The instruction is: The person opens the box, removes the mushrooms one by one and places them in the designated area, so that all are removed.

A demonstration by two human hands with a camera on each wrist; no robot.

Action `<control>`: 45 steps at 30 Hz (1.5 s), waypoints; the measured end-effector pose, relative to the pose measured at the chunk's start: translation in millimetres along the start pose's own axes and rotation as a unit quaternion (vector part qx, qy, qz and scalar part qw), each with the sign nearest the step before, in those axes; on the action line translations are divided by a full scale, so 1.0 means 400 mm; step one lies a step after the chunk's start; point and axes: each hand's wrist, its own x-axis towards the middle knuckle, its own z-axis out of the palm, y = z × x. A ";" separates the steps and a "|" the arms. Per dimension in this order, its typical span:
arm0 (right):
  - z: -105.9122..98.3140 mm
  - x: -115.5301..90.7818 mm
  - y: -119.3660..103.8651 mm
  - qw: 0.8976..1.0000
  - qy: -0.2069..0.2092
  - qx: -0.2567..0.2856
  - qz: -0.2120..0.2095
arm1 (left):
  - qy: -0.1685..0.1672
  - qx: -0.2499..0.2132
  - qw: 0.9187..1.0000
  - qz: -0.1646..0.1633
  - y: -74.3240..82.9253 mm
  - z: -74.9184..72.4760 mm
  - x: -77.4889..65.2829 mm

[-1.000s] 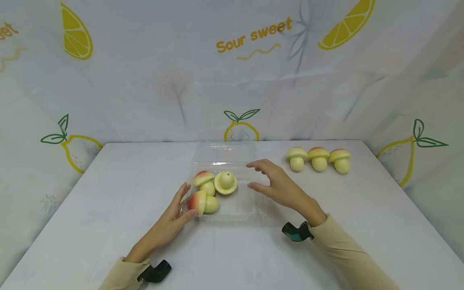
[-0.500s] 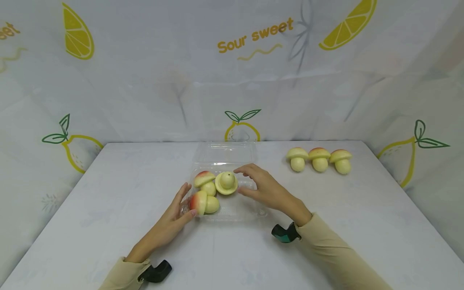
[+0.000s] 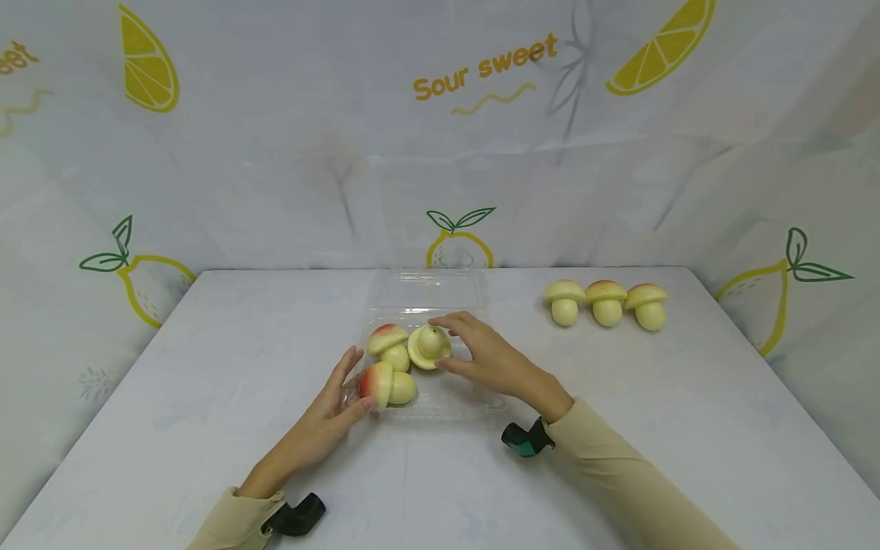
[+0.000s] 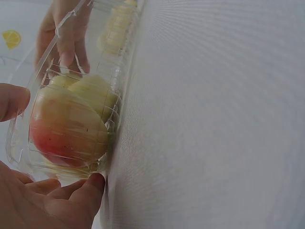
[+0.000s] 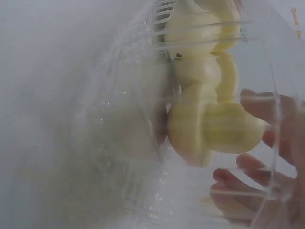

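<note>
A clear plastic box (image 3: 450, 399) lies with its lid (image 3: 429, 289) folded back. In its left half are three mushroom-shaped pieces, pale yellow with reddish caps. One of them (image 3: 431, 344) stands upside down, stem up. My right hand (image 3: 498, 363) reaches over the box, thumb and fingers spread around that stem; the right wrist view shows a gap between the fingertips and the stem (image 5: 233, 128). My left hand (image 3: 312, 428) holds the box's left front corner, thumb at the rim and fingers along the outer wall, beside the reddish cap (image 4: 66, 129).
Three more mushroom-shaped pieces (image 3: 605, 303) stand in a row at the table's back right. The table (image 3: 172, 428) has a white cover. Behind it hangs a lemon-printed cloth (image 3: 275, 153). Black wrist cameras (image 3: 528, 438) sit at both cuffs.
My right hand has moved left from the box's right side to the upside-down mushroom-shaped piece, its thumb and fingers coming around the stem. The left hand and the box stay in place.
</note>
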 end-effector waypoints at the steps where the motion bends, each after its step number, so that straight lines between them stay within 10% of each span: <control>1: 0.001 0.001 0.000 1.000 -0.001 -0.001 0.000 | 0.000 0.000 1.000 0.000 0.000 0.000 0.000; 29: 0.005 0.004 -0.018 0.998 0.023 0.013 0.064 | 0.000 0.002 1.000 -0.003 0.007 0.000 -0.002; 45: 0.009 0.003 -0.023 0.996 -0.031 -0.030 0.075 | 0.002 -0.001 1.000 0.003 0.007 0.000 0.000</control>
